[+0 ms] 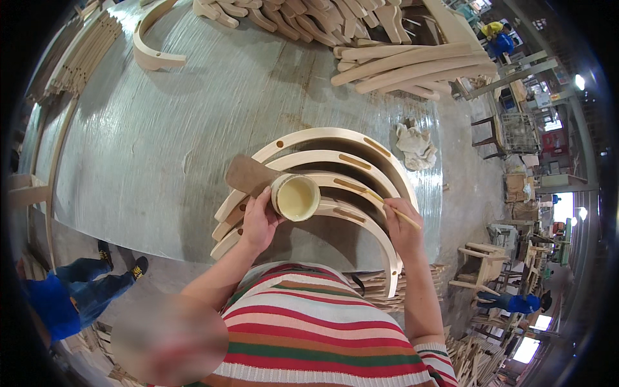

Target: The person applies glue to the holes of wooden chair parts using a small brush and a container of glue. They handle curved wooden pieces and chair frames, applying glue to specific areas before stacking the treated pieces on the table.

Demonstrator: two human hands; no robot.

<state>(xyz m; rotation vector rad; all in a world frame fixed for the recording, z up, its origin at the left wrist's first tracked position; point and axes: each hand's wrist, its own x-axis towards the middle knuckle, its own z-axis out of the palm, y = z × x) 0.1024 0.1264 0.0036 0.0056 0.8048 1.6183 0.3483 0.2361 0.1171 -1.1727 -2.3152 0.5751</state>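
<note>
My left hand (259,222) grips a round cup (277,195) of pale yellow liquid, tilted so its inside shows. A flat brown paddle-shaped piece (250,174) juts from behind the cup; whether it is joined to the cup I cannot tell. Between the fingers of my right hand (404,229) is a thin stick (407,219), its far end at a slot in one of the curved wooden pieces (322,137). Several of these pale arcs lie nested in front of me, with long slots and round holes along their upper edges. The stick's tip is too small to make out.
A crumpled whitish cloth (416,147) lies right of the arcs on the grey tabletop (193,122). Curved wooden slats (419,64) and shaped pieces (309,19) are heaped at the back. Another arc (145,48) sits far left. A person in blue (55,303) is at the left.
</note>
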